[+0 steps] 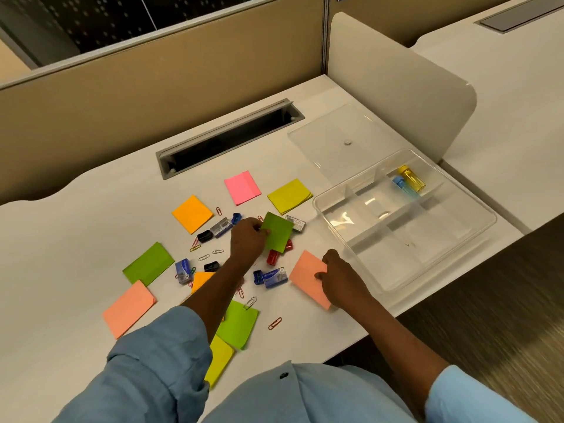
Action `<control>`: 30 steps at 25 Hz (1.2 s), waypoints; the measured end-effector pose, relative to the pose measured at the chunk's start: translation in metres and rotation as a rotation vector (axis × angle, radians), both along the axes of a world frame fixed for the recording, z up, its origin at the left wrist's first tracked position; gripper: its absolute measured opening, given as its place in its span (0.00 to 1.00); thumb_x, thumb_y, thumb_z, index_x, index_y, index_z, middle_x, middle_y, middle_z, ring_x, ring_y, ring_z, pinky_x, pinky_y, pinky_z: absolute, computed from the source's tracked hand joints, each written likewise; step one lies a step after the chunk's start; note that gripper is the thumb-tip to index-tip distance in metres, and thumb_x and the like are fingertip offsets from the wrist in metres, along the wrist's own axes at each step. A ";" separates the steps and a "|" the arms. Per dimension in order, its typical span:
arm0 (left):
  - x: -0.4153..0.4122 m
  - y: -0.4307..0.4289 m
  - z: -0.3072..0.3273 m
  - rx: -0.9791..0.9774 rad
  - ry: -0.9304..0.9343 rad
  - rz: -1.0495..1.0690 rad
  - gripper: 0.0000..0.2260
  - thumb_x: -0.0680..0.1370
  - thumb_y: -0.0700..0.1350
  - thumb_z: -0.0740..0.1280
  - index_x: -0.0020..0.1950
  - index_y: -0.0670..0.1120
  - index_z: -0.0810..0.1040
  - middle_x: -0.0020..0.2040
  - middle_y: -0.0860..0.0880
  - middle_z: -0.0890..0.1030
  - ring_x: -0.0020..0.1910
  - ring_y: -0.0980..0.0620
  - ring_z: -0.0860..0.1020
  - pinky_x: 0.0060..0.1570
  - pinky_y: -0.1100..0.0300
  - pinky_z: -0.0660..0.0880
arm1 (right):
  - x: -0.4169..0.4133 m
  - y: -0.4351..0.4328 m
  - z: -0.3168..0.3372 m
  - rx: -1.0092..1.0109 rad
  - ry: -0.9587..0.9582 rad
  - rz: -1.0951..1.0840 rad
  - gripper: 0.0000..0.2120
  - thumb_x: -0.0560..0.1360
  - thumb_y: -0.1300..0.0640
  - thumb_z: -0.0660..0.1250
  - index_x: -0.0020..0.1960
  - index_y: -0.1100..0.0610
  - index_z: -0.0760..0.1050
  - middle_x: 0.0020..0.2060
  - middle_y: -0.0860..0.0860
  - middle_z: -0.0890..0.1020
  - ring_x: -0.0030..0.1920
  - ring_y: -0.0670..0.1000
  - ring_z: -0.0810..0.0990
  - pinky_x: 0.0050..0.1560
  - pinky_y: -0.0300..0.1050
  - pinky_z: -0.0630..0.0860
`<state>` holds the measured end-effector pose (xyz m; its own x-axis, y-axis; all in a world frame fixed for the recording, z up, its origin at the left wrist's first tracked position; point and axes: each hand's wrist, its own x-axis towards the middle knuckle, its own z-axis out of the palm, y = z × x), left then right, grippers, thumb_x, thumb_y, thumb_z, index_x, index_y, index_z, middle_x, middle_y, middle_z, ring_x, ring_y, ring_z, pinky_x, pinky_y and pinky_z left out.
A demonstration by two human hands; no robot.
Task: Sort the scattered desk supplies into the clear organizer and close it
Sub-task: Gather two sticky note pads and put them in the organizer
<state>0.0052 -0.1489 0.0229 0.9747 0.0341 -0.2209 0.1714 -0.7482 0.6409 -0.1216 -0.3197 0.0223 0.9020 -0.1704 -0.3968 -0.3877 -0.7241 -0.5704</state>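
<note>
My left hand (247,239) pinches a green sticky pad (278,232) and holds it tilted just above the desk's middle. My right hand (338,279) grips a salmon sticky pad (306,277) by its right edge, near the desk's front. The clear organizer (476,236) sits open to the right, with a yellow and a blue sharpener (410,178) in its far compartment. Its clear lid (335,129) lies flat behind it. Sticky pads, staple boxes (274,277), sharpeners (272,257) and paper clips (274,323) lie scattered over the white desk (76,227).
A cable slot (229,135) is cut into the desk behind the supplies. Tan partition walls stand at the back, and a white rounded divider (396,87) rises behind the organizer. The desk's front edge runs close to the organizer's right side.
</note>
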 end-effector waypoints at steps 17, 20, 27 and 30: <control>-0.066 -0.047 0.074 -0.708 0.200 0.149 0.07 0.76 0.38 0.67 0.39 0.39 0.79 0.34 0.42 0.80 0.31 0.50 0.80 0.31 0.65 0.78 | 0.027 -0.026 0.051 0.791 -0.298 -0.536 0.13 0.79 0.64 0.54 0.49 0.48 0.71 0.44 0.47 0.76 0.45 0.50 0.76 0.50 0.55 0.79; -0.069 -0.053 0.069 -0.527 0.115 0.128 0.06 0.75 0.40 0.70 0.42 0.37 0.80 0.32 0.44 0.80 0.29 0.52 0.78 0.27 0.69 0.75 | 0.025 -0.031 0.050 0.805 -0.288 -0.548 0.15 0.80 0.64 0.52 0.47 0.46 0.71 0.45 0.48 0.76 0.47 0.52 0.76 0.50 0.55 0.79; -0.072 -0.074 0.059 -0.339 0.121 -0.011 0.03 0.74 0.42 0.71 0.45 0.47 0.77 0.35 0.45 0.83 0.28 0.49 0.83 0.38 0.54 0.81 | 0.021 -0.040 0.044 0.753 -0.233 -0.501 0.13 0.81 0.48 0.54 0.59 0.54 0.69 0.54 0.56 0.76 0.54 0.56 0.76 0.51 0.51 0.75; -0.073 -0.091 0.057 -0.445 0.187 0.055 0.06 0.72 0.39 0.72 0.45 0.42 0.77 0.35 0.41 0.82 0.26 0.48 0.82 0.36 0.54 0.82 | 0.018 -0.051 0.044 0.614 -0.267 -0.426 0.13 0.80 0.54 0.58 0.63 0.56 0.68 0.57 0.55 0.75 0.52 0.51 0.74 0.47 0.44 0.71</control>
<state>-0.0682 -0.2402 0.0802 0.9164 -0.0534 -0.3966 0.3454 -0.3949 0.8513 -0.1031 -0.3711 0.0661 0.8860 -0.3436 -0.3113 -0.3548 -0.0701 -0.9323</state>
